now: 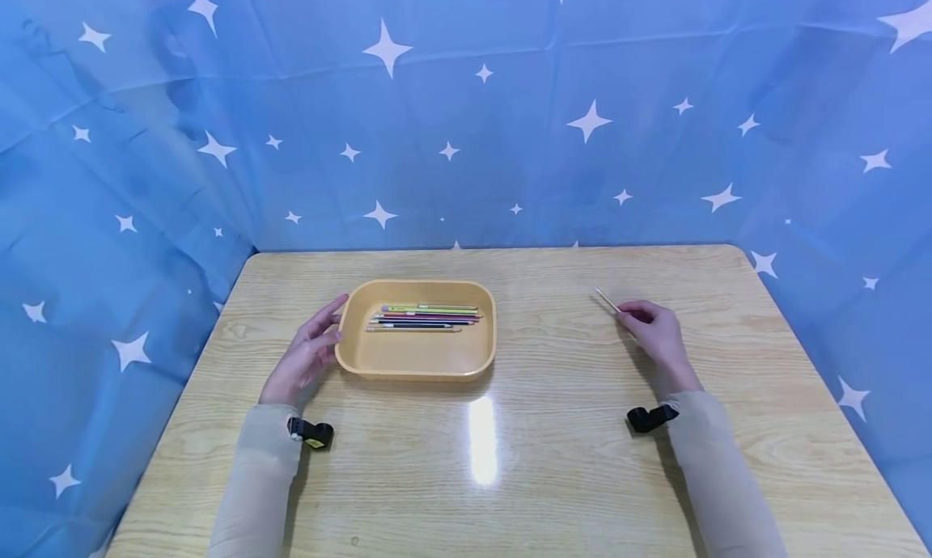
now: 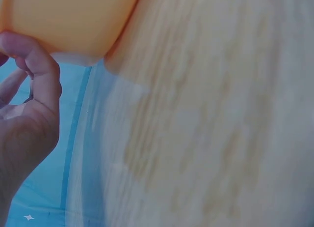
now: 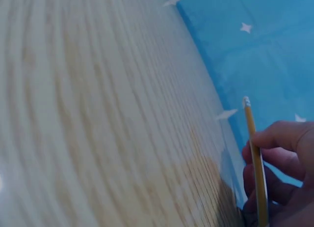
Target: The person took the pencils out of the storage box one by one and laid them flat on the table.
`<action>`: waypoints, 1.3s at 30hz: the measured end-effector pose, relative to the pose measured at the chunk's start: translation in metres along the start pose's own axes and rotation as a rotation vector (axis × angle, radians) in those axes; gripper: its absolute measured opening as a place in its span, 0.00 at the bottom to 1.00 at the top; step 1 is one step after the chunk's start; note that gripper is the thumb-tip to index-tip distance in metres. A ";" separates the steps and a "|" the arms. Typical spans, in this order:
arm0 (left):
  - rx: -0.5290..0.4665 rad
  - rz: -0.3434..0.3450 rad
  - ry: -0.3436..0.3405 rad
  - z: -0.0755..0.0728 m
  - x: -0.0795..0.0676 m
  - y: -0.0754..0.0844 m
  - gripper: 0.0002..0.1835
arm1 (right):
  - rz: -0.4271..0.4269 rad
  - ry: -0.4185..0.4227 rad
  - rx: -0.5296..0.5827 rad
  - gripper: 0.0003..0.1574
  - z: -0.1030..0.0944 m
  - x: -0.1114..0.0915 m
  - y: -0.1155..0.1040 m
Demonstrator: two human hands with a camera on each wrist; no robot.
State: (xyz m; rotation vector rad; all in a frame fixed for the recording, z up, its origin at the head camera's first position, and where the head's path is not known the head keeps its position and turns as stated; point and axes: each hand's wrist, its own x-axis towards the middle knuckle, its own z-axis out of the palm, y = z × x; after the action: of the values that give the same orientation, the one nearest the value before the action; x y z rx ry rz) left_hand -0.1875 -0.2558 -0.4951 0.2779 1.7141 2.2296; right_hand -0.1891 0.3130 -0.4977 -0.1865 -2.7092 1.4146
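A tan plastic tray (image 1: 415, 362) stands on the table left of centre, with several pencils (image 1: 425, 319) in different colours lying side by side in it. My left hand (image 1: 309, 352) holds the tray at its left end. The left wrist view shows the bent thumb (image 2: 41, 70) against the tray wall (image 2: 73, 20); the other fingers are partly hidden behind it. Off to the right, a yellow pencil (image 3: 257, 168) is pinched between the thumb and fingers of my right hand (image 1: 654, 331). Its pale eraser end points up and away from the hand.
The wooden table (image 1: 568, 453) carries a bright light reflection in front of the tray. Blue cloth (image 1: 495, 121) with white stars hangs along the back and both sides. A small black camera sits at each wrist.
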 end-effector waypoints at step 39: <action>-0.007 0.003 0.006 0.000 0.000 -0.001 0.34 | 0.152 0.124 -0.139 0.17 -0.016 -0.013 0.014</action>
State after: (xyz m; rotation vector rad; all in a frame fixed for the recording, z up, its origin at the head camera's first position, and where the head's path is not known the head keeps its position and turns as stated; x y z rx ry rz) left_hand -0.1873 -0.2557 -0.4958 0.2724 1.7102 2.2405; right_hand -0.1729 0.3324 -0.5002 -0.4814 -2.7410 1.2028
